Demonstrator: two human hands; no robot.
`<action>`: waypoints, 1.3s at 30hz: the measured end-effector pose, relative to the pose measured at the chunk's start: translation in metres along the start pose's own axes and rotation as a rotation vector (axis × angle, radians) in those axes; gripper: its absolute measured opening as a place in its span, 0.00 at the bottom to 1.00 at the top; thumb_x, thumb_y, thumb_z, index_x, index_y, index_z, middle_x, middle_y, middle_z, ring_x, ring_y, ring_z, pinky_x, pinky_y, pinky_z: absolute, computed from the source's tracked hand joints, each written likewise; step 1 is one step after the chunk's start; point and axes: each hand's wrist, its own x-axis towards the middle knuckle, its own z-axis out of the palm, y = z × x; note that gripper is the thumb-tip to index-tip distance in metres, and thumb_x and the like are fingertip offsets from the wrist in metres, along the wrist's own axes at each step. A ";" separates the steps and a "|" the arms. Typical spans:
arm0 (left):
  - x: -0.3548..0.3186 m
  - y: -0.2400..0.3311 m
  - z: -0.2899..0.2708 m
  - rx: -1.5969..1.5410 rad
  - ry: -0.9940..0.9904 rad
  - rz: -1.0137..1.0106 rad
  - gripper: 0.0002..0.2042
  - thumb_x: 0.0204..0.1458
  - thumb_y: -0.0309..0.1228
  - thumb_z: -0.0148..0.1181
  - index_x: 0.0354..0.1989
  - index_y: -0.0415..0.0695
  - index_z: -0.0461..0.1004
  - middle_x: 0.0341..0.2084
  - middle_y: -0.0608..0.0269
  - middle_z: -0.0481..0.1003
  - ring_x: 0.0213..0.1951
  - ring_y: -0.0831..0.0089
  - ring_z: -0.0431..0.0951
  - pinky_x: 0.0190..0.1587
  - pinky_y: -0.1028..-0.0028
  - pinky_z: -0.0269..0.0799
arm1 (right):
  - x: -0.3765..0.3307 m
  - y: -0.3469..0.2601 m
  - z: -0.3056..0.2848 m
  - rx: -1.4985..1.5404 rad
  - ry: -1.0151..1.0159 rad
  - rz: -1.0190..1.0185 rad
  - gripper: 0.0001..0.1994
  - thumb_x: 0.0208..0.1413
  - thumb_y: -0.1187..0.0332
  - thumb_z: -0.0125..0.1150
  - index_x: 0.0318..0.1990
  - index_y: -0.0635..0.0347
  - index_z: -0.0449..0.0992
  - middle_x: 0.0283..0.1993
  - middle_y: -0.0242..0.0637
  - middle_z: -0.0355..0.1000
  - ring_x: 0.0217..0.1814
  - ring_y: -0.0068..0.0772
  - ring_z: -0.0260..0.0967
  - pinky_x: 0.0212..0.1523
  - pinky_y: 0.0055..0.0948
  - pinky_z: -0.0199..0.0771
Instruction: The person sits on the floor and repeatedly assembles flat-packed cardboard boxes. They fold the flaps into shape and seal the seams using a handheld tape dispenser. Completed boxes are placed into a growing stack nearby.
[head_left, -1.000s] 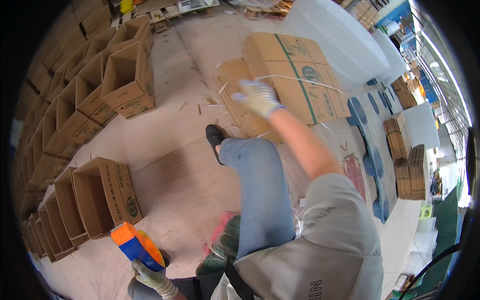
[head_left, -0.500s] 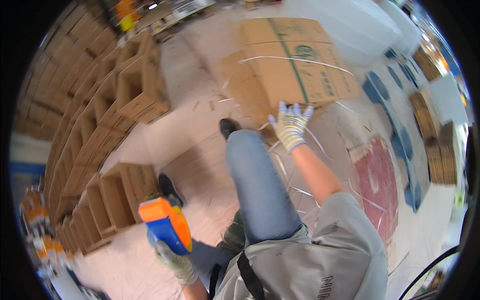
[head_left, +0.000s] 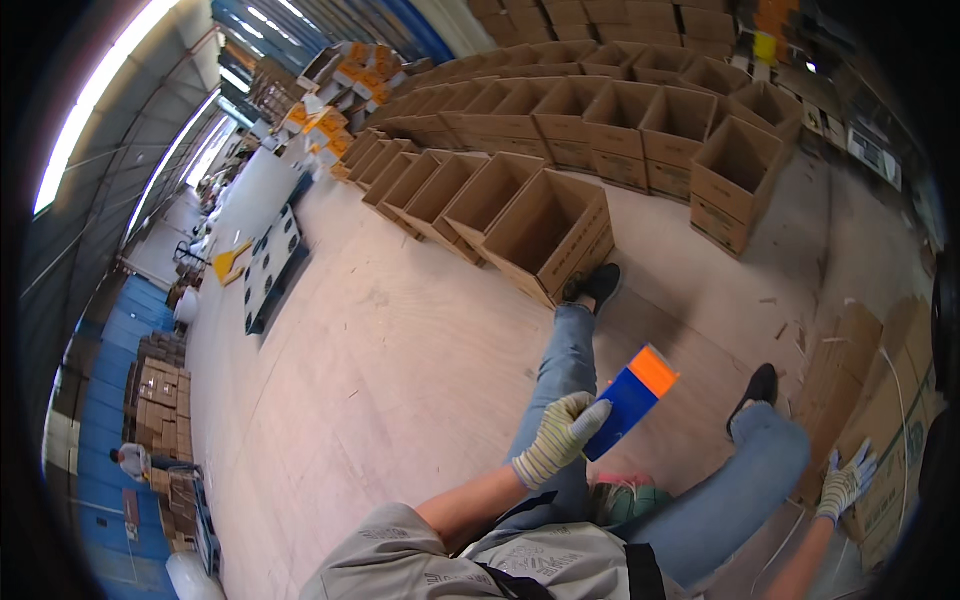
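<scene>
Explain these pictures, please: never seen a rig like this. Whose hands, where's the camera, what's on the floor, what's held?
No robot here: these are a person's own two hands, both in striped gloves. The view comes from the left of two fisheye cameras worn side by side on the head, looking down, so straight edges bend toward the rim.

The left hand holds a blue-and-orange object; I can't tell exactly what it is. The right hand is spread, at the edge of flattened cartons with a white strap across them.

On the pale floor, open cartons stand in rows ahead. Far off at the left is a co-worker.
</scene>
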 end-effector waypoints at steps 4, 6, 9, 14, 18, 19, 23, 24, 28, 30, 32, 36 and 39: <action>0.001 -0.004 -0.003 0.004 0.010 -0.032 0.19 0.53 0.47 0.57 0.21 0.44 0.71 0.13 0.73 0.66 0.16 0.87 0.65 0.17 0.82 0.59 | 0.019 -0.027 -0.016 -0.098 -0.175 0.116 0.41 0.52 0.50 0.58 0.69 0.40 0.40 0.69 0.48 0.44 0.69 0.49 0.47 0.65 0.48 0.50; 0.000 -0.009 -0.005 -0.019 0.009 -0.023 0.19 0.53 0.47 0.57 0.21 0.43 0.72 0.13 0.72 0.66 0.16 0.86 0.65 0.16 0.82 0.59 | 0.024 -0.034 -0.032 -0.134 -0.196 0.111 0.42 0.52 0.50 0.58 0.69 0.43 0.38 0.68 0.47 0.46 0.68 0.49 0.48 0.66 0.44 0.51; -0.003 -0.008 -0.010 -0.038 0.006 -0.041 0.19 0.53 0.47 0.57 0.23 0.43 0.72 0.14 0.72 0.67 0.17 0.86 0.66 0.17 0.82 0.61 | 0.024 -0.036 -0.034 -0.154 -0.126 0.048 0.39 0.55 0.54 0.55 0.69 0.51 0.41 0.67 0.47 0.51 0.66 0.48 0.52 0.66 0.39 0.52; -0.006 0.007 -0.007 0.105 0.065 0.044 0.20 0.53 0.47 0.57 0.37 0.38 0.72 0.22 0.66 0.73 0.25 0.80 0.72 0.28 0.78 0.69 | 0.051 0.008 -0.031 -0.053 0.224 -0.129 0.28 0.59 0.60 0.50 0.66 0.55 0.52 0.65 0.43 0.56 0.64 0.39 0.57 0.63 0.34 0.57; 0.018 0.007 0.004 0.267 0.038 0.122 0.27 0.53 0.43 0.56 0.58 0.43 0.62 0.33 0.51 0.76 0.38 0.70 0.77 0.45 0.73 0.69 | 0.060 0.022 -0.150 0.464 0.346 -0.174 0.24 0.59 0.62 0.50 0.62 0.59 0.59 0.60 0.43 0.64 0.55 0.41 0.67 0.54 0.34 0.67; 0.033 0.005 0.012 0.248 -0.029 0.151 0.24 0.55 0.40 0.53 0.59 0.47 0.63 0.40 0.48 0.74 0.45 0.67 0.76 0.48 0.73 0.67 | 0.072 0.033 -0.165 0.386 0.522 -0.266 0.24 0.60 0.62 0.50 0.62 0.60 0.60 0.59 0.44 0.64 0.53 0.43 0.69 0.52 0.34 0.68; 0.088 0.018 0.049 0.266 -0.264 0.304 0.18 0.59 0.37 0.49 0.54 0.41 0.67 0.42 0.60 0.73 0.44 0.76 0.72 0.49 0.76 0.66 | 0.061 0.003 -0.229 0.407 0.696 -0.453 0.19 0.61 0.63 0.48 0.58 0.58 0.65 0.55 0.44 0.68 0.51 0.43 0.70 0.48 0.34 0.72; 0.102 0.024 0.060 0.296 -0.349 0.249 0.17 0.59 0.37 0.49 0.54 0.42 0.68 0.42 0.60 0.73 0.45 0.76 0.72 0.50 0.76 0.65 | 0.027 -0.031 -0.250 0.539 0.667 -0.536 0.19 0.61 0.63 0.46 0.58 0.59 0.66 0.56 0.43 0.67 0.53 0.41 0.69 0.49 0.34 0.71; 0.118 0.066 0.103 -0.352 -0.488 -0.075 0.17 0.57 0.41 0.52 0.49 0.44 0.72 0.40 0.62 0.73 0.42 0.75 0.71 0.48 0.76 0.65 | -0.052 -0.138 -0.227 0.834 0.690 -1.048 0.22 0.59 0.64 0.43 0.60 0.64 0.62 0.61 0.44 0.63 0.61 0.42 0.62 0.60 0.38 0.61; 0.113 0.059 0.101 -0.342 -0.327 0.180 0.20 0.53 0.46 0.54 0.44 0.42 0.73 0.35 0.65 0.74 0.38 0.72 0.71 0.45 0.74 0.65 | -0.107 -0.184 -0.234 0.937 0.573 -1.173 0.21 0.58 0.64 0.45 0.56 0.65 0.67 0.57 0.49 0.66 0.58 0.49 0.64 0.61 0.40 0.59; 0.112 0.060 0.080 0.062 -0.226 0.218 0.23 0.48 0.45 0.56 0.46 0.40 0.72 0.35 0.53 0.75 0.39 0.62 0.73 0.44 0.69 0.67 | -0.118 -0.201 -0.229 1.105 0.305 -1.291 0.20 0.57 0.64 0.47 0.54 0.66 0.69 0.54 0.52 0.68 0.57 0.52 0.65 0.61 0.41 0.58; 0.100 0.009 0.040 1.022 0.053 0.221 0.25 0.44 0.44 0.59 0.50 0.45 0.70 0.41 0.44 0.71 0.44 0.52 0.73 0.46 0.61 0.68 | -0.118 -0.230 -0.210 1.667 -0.425 -0.872 0.27 0.59 0.55 0.47 0.59 0.67 0.62 0.59 0.52 0.63 0.60 0.49 0.62 0.61 0.36 0.58; 0.077 -0.014 0.032 1.286 -0.051 0.259 0.25 0.44 0.46 0.56 0.51 0.49 0.69 0.43 0.40 0.69 0.45 0.46 0.71 0.44 0.55 0.67 | -0.076 -0.289 -0.182 2.007 -0.473 -0.283 0.34 0.59 0.49 0.46 0.63 0.69 0.54 0.64 0.52 0.57 0.64 0.47 0.58 0.62 0.35 0.56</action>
